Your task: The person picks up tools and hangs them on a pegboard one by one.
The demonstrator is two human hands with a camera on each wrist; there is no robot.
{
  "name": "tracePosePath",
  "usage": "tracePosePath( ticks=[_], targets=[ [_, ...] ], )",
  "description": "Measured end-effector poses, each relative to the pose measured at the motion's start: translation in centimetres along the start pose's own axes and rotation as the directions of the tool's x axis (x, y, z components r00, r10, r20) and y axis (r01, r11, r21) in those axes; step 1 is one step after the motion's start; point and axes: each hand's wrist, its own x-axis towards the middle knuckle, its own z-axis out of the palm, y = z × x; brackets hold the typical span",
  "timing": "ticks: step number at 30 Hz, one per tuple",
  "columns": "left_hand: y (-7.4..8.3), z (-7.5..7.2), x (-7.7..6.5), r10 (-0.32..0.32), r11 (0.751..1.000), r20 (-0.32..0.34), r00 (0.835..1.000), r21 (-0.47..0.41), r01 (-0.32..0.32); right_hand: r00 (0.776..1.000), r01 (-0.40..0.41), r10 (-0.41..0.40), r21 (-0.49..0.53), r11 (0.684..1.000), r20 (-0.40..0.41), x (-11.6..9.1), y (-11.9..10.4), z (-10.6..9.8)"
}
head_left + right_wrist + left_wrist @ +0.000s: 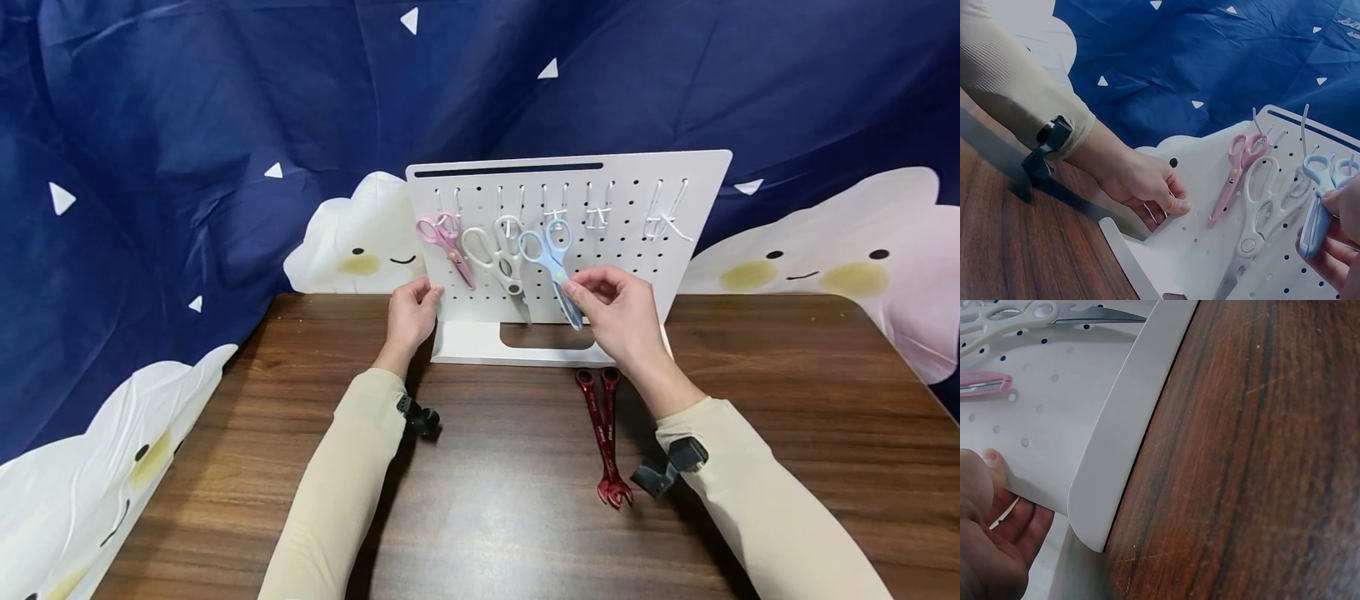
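A white pegboard (480, 310) stands upright on its base. My left hand (412, 321) holds its lower left edge, thumb on the front and fingers behind in the left wrist view. My right hand (624, 315) pinches light blue scissors (557, 270) by the blade part, blades pointing down and handle loops up, in front of the board. One loop overlaps a hook in the head view. To their left hang white scissors (513, 288) with bare metal blades, then pink scissors (1232, 180) on a hook at the far left.
Two red ratchet wrenches (600, 427) lie on the wooden table (480, 483) in front of the board, near my right forearm. Wire hooks (663, 223) without scissors stick out on the board's right side. A blue curtain (225, 100) with cloud figures hangs behind.
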Motion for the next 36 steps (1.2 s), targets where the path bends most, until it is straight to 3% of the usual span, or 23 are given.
tracePosePath(
  ticks=[23, 36],
  targets=[
    [0.0, -0.1, 0.0, -0.017, 1.000, 0.006, 1.000, 0.001, 0.017, 0.994, -0.077, 0.078, 0.021, 0.997, -0.077, 2.2, 1.2, 0.4],
    [0.1, 0.0, -0.1, -0.018, 1.000, 0.005, 1.000, 0.009, 0.017, 0.993, -0.092, 0.093, 0.028, 0.995, -0.075, 3.3, 1.7, 1.2]
  ],
)
